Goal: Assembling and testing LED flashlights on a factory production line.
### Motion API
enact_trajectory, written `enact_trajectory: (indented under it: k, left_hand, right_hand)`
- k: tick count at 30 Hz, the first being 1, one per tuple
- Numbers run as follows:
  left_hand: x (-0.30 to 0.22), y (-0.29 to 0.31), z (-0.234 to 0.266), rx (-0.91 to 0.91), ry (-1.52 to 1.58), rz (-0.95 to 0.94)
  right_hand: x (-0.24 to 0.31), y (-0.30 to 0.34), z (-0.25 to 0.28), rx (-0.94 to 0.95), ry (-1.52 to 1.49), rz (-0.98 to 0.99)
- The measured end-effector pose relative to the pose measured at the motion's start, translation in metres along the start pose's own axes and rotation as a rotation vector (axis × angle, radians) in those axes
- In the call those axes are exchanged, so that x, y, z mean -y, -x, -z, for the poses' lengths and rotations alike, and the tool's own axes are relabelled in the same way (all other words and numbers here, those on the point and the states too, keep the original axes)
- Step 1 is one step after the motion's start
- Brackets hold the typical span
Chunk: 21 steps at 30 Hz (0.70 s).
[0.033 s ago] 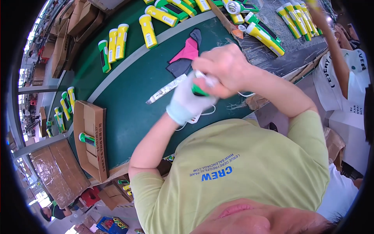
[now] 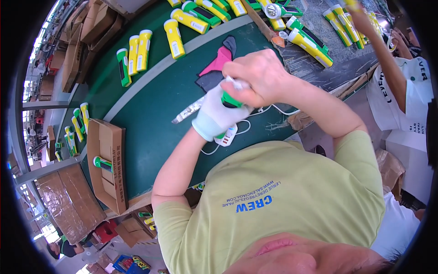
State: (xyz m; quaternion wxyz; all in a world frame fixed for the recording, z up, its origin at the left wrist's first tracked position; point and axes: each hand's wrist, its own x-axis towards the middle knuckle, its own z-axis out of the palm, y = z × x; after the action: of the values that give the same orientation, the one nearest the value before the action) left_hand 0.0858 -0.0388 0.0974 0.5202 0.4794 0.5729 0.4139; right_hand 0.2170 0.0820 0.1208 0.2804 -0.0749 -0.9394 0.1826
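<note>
Gloved left hand [image 2: 220, 113] is wrapping green flashlight [image 2: 231, 100], likely steadying it; bare right hand [image 2: 261, 75], one o'clock, is clasping its top; pink cloth [image 2: 221, 60] lying eleven o'clock.

- A green-topped workbench [image 2: 148, 123] runs in front of me, edged by a grey rail [image 2: 153, 78].
- On it lie a pink-and-grey cloth [image 2: 221, 63], a slim tape-wrapped tool [image 2: 188, 113] and a white power strip [image 2: 227, 136] with its cord.
- An open cardboard box [image 2: 119, 176] sits at the left end.
- Beyond the rail, a green strip [image 2: 102, 86] carries yellow-and-green flashlights [image 2: 174, 40].
</note>
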Motion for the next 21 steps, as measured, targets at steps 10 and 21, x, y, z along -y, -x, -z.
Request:
enact_trajectory:
  k: [10, 21]
  left_hand:
    - [-0.007, 0.002, 0.116, -0.368, 0.133, -0.286]
    - [-0.016, 0.020, 0.081, -0.636, 0.195, -0.230]
  right_hand:
    - [-0.057, -0.030, -0.011, -0.381, -0.870, -0.715]
    - [-0.025, -0.036, 0.005, -0.241, -0.918, -0.666]
